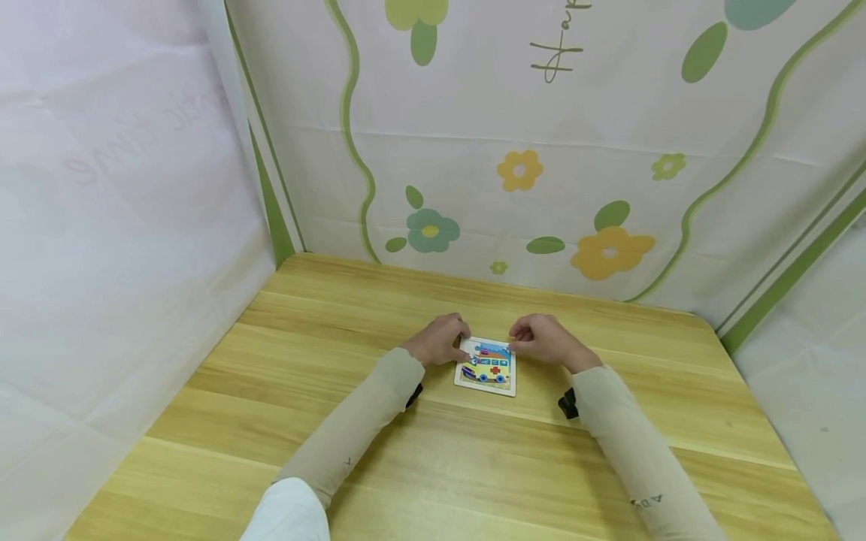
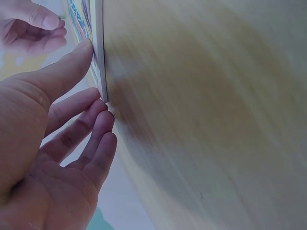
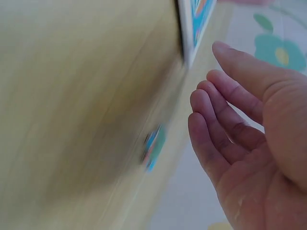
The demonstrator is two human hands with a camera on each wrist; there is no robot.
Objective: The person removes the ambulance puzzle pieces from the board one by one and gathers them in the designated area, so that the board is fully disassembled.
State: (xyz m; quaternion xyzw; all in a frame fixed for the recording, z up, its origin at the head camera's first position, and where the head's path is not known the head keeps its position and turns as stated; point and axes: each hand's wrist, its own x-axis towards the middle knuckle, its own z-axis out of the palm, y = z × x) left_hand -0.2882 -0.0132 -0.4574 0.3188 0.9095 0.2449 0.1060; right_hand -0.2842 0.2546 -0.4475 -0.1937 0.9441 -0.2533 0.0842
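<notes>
A small square jigsaw puzzle point(image 1: 485, 371) in a white frame shows a yellow ambulance with a red cross. Part of its upper left is white, without picture. My left hand point(image 1: 438, 340) holds the puzzle at its upper left corner; in the left wrist view the thumb lies on the face and fingertips meet the frame's edge point(image 2: 99, 52). At the upper right corner is my right hand point(image 1: 546, 342), its thumb and bent fingers apart with nothing between them. In the right wrist view a loose, blurred puzzle piece point(image 3: 153, 147) lies on the table near the right fingers.
The wooden table point(image 1: 433, 466) meets a white fabric wall point(image 1: 460, 98) with printed flowers at the back. Fabric also hangs on the left side point(image 1: 122, 225) and the right. A dark wrist device point(image 1: 568, 404) shows below the right sleeve.
</notes>
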